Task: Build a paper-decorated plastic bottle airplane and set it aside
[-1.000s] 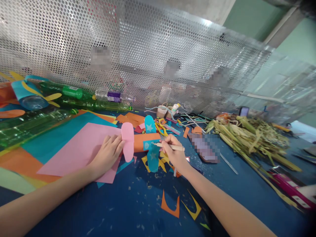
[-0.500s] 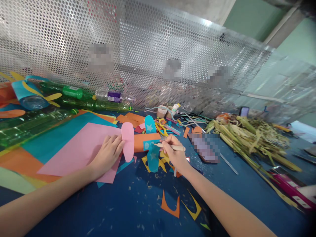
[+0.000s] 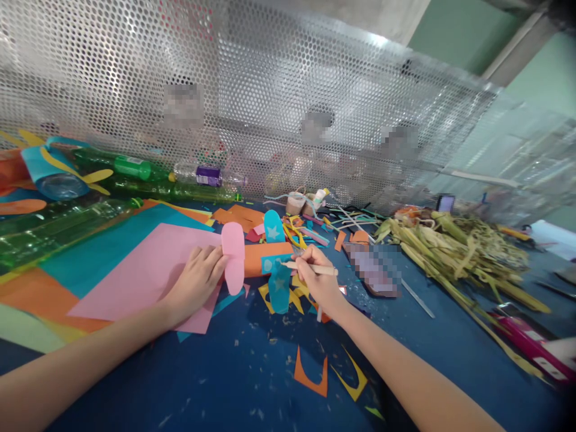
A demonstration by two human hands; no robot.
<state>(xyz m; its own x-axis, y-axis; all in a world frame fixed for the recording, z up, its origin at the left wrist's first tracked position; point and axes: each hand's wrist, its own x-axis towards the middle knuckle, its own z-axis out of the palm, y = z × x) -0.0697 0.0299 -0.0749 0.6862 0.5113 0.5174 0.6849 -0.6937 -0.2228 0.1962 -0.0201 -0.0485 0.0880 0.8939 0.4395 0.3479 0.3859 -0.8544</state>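
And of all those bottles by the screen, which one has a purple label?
The clear bottle, at the foot of the perforated screen, with a yellow cap at its left end; the green bottles nearest it show no purple.

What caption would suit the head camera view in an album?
Left hand steadying an orange paper tube, right hand holding a pen to its blue, star-marked trim.

Perforated metal behind a blue tabletop

I see a blue tabletop [image 3: 216,372], its surface flecked with pale marks. Behind it, I get a silvery perforated sheet [image 3: 261,72] spanning most of my view, shiny with reflected light. Upper right, pale green wall [image 3: 459,36] shows beside a grey slanting beam [image 3: 517,48].
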